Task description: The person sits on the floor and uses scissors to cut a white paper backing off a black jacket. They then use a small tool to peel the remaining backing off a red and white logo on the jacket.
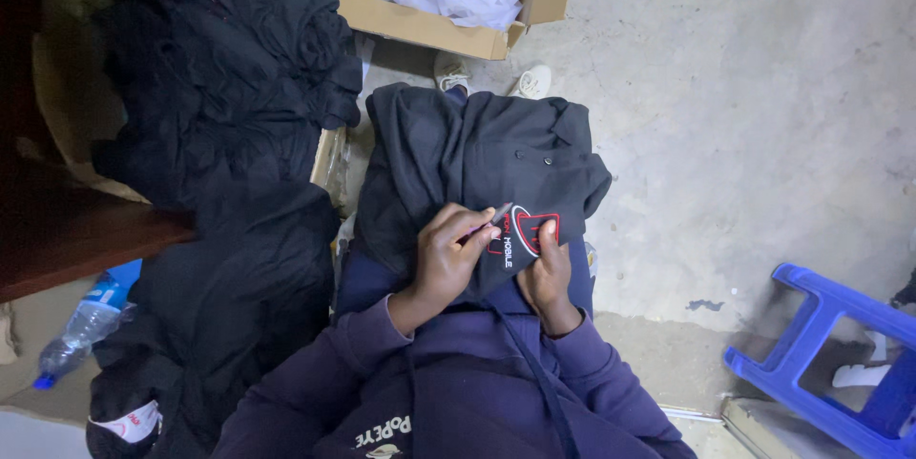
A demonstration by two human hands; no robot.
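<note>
A black shirt [477,149] with buttons lies over my lap; it carries a red and white embroidered emblem [528,233]. My left hand [448,254] pinches a thin dark tool [491,216] whose tip rests at the emblem's left edge. My right hand [546,273] grips the fabric just beside and below the emblem, holding it flat. Purple sleeves cover both my arms.
A heap of black garments [229,135] spills from a box and down at my left. A cardboard box [429,25] of white paper scraps stands ahead. A plastic bottle [86,321] lies at the left, a blue plastic stool [830,354] at the right on the concrete floor.
</note>
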